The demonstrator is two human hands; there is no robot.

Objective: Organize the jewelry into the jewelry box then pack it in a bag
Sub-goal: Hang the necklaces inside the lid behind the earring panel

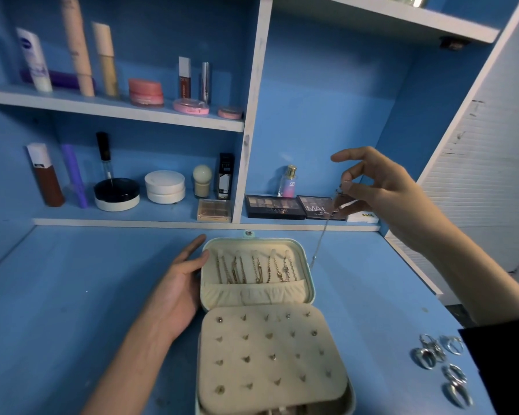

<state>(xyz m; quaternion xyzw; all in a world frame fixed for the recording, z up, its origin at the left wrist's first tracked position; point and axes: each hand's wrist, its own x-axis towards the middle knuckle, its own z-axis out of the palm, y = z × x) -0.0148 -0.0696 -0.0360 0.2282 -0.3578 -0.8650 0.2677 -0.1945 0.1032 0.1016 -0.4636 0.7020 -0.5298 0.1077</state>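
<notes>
A pale green jewelry box (310,283) lies open on the blue desk, its cream lid part holding several gold chains (253,269) on hooks above an elastic pocket. The near half carries a cream earring panel (270,354) with several studs. My left hand (179,292) rests flat against the lid's left side. Raised over the box's right side, my right hand (381,187) pinches one end of a thin silver chain (322,235) that dangles down beside the lid. Several silver earrings (441,363) lie on the desk at the right.
Shelves behind the desk hold cosmetics: tubes, jars, compacts and eyeshadow palettes (274,206), plus a small perfume bottle (288,181). A white slatted panel (486,175) bounds the right side. Blue desk surface (72,295) stretches left of the box.
</notes>
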